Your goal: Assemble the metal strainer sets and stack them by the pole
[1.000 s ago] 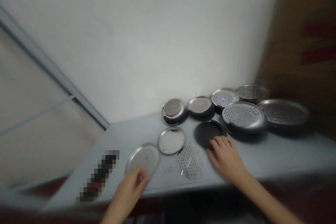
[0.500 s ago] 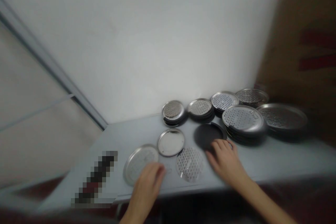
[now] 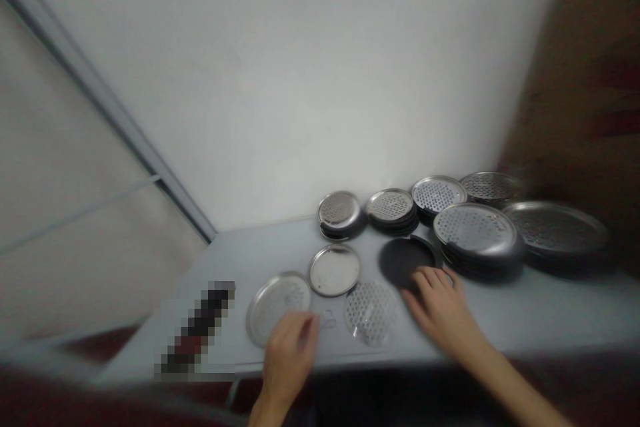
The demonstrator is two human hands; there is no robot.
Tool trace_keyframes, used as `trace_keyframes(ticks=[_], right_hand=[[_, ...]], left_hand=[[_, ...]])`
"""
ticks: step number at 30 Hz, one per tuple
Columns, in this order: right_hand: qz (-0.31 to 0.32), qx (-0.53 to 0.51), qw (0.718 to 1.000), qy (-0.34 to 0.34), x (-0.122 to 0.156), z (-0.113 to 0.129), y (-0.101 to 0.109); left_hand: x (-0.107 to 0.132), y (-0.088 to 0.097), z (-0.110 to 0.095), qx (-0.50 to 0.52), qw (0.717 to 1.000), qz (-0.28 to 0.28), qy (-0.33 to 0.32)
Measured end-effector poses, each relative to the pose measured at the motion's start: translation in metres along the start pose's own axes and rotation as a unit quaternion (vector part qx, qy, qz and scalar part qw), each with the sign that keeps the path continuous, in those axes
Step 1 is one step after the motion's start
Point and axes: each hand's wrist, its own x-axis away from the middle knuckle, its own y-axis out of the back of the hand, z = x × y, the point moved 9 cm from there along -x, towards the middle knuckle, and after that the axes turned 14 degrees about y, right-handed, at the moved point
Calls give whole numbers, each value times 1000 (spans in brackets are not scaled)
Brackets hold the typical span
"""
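Right hand (image 3: 441, 303) touches the shallow black dish (image 3: 403, 260) near its rim.

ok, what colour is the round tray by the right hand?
The round tray is black, best seen in the head view.

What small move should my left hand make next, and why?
Probably ease the left hand slightly rightward and pinch the small, thin, pale looped piece on the light grey table. Its fingertips are just beside that piece, and no held item shows in them, though blur hides whether they touch. The right hand is at the near edge of the round black shallow tray.
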Motion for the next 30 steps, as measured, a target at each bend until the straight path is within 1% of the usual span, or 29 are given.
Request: trace_keyframes(ticks=[4,9,11,16,19,21,23,24,26,27,30], right_hand=[[-3,-5,1000,1,0,0,1],[-13,0,1000,4,1,0,0],[-12,-1,1000,4,0,0,0],[-5,-7,1000,4,0,-1,-3],[-8,-7,1000,4,0,-1,-3],[-13,-7,1000,3,0,-1,-2],[-14,-7,1000,3,0,0,-1],[-13,-8,1000,3,0,0,-1],[-10,-7,1000,2,0,0,-1],[-9,-7,1000,1,0,0,-1],[-9,-6,1000,3,1,0,-1]], left_hand=[[2,4,5,12,1000,-15,5],[9,23,20,26,997,-75,13],[11,28,27,17,996,-86,27],[13,24,42,-16,995,-71,73],[14,21,48,-20,995,-63,80],[12,20,47,-21,995,-62,75],[9,20,38,-25,996,-61,58],[7,19,29,-26,997,-58,45],[0,14,4,-21,999,-39,13],[-4,8,-11,-14,1000,-12,-5],[-12,-21,-60,5,991,116,-60]])
